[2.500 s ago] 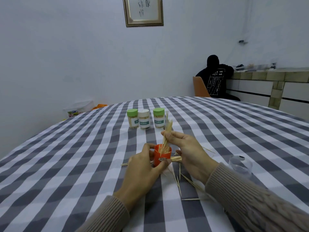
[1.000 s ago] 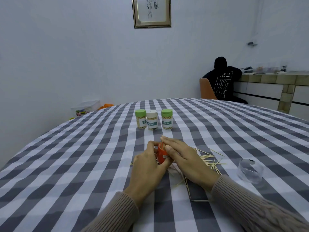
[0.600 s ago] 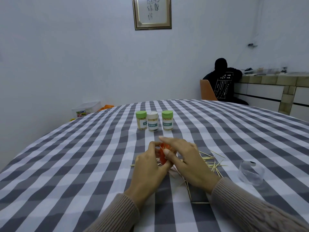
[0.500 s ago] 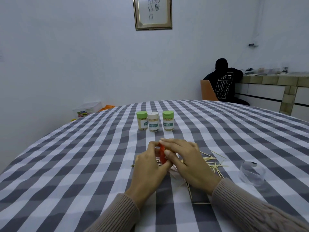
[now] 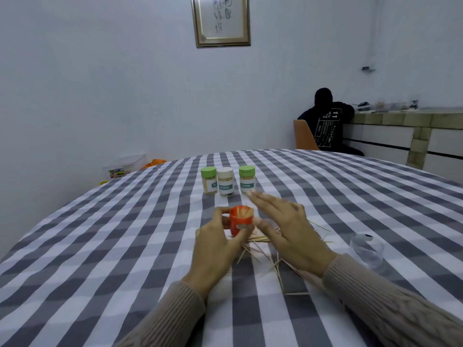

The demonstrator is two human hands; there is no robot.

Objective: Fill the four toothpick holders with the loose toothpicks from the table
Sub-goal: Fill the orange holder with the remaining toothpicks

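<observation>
Toothpicks (image 5: 260,240) lie loose on the checked tablecloth (image 5: 100,246), scattered just behind and to the right of our hands, while more already stand packed in the orange toothpick holder (image 5: 241,222). Our left hand (image 5: 215,246) grips that holder, thumb and fingers curled round its wall, and keeps it upright on the cloth. Our right hand (image 5: 288,229) hovers beside it with the fingers straight and spread, holding nothing that we can see; its thumb sits close to the holder's rim.

We judge this to be the filling of the fourth holder: three capped holders, two with green lids (image 5: 208,180) (image 5: 247,179) and one with a white lid (image 5: 225,181), stand in a row farther back and look full. The orange one seems nearly full too. The next move, as we read it, calls for the right hand to gather another small bundle from the loose pile, line the sticks up and feed them into the opening while the left steadies the holder.

Several things are unclear. How many toothpicks lie under the right palm we cannot tell. A clear plastic piece (image 5: 367,249) sits to the right; it may be the holder's cover, but we cannot be sure. The print on the labels is too small to read with certainty.
</observation>
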